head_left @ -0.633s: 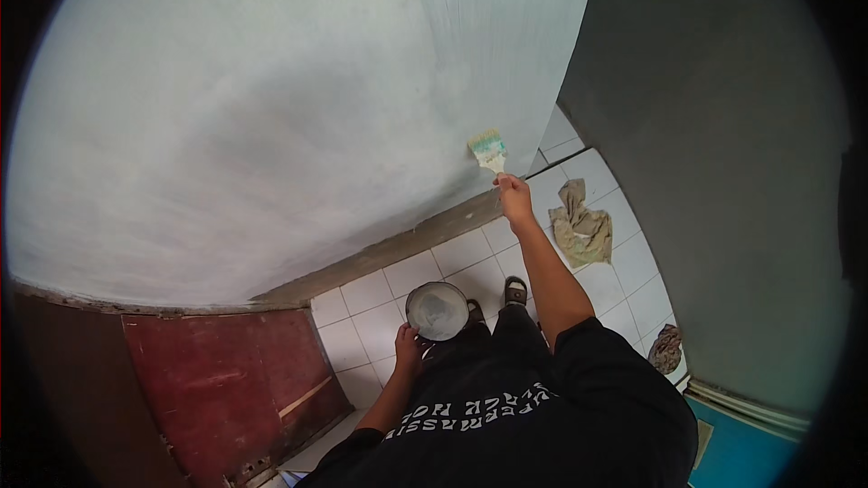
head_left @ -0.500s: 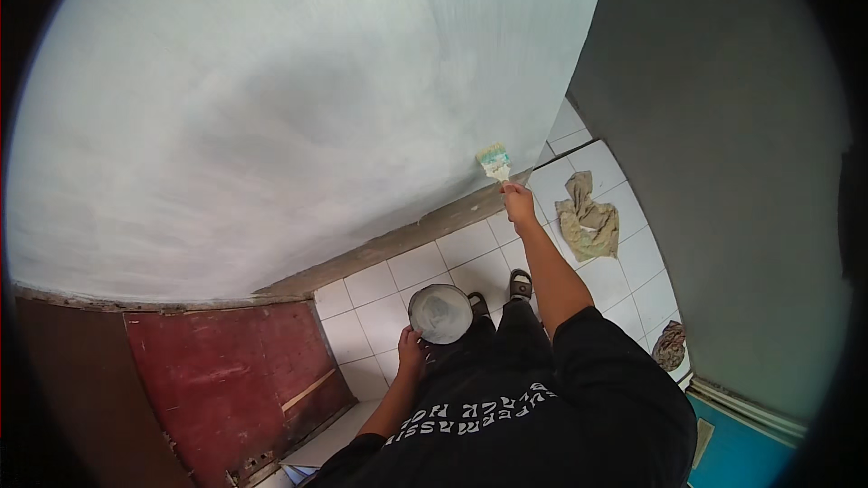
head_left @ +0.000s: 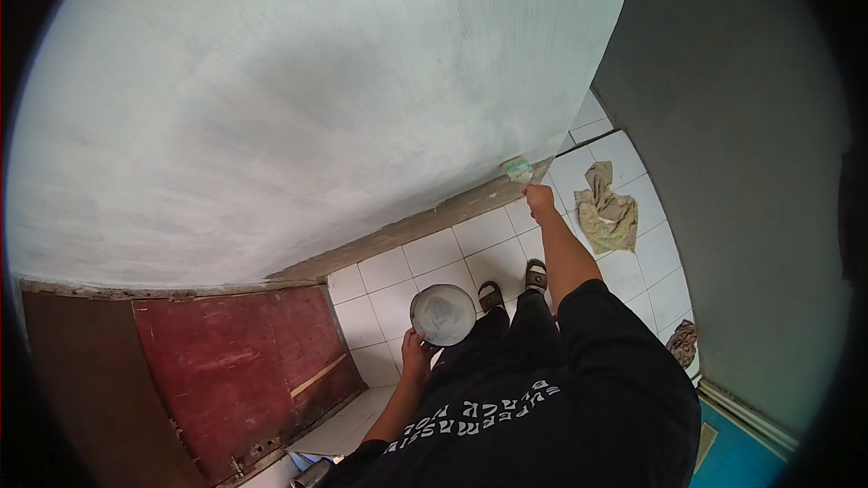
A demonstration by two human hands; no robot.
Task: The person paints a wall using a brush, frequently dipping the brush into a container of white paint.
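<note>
My right hand [head_left: 540,201] grips the handle of a paintbrush [head_left: 518,170], its bristles against the lower right part of the white wall [head_left: 362,126], just above the bare grey strip at the base. Pale and green paint stains the brush head. In front of my body, my left hand [head_left: 416,349] holds a round bowl [head_left: 443,314] by its near left rim. Whitish paint coats the inside of the bowl. Some fingers of my left hand are hidden beneath it.
A stained cloth [head_left: 608,212] lies on the white tiles right of my right forearm, with a patterned rag [head_left: 683,343] farther back. A dark red panel [head_left: 235,361] stands at left, a grey wall [head_left: 723,172] at right. My sandalled feet [head_left: 537,275] are below the bowl's level.
The paintbrush in my right hand has moved down and right along the wall, toward its lower corner. My left hand still holds the bowl. The whole view has shifted slightly.
</note>
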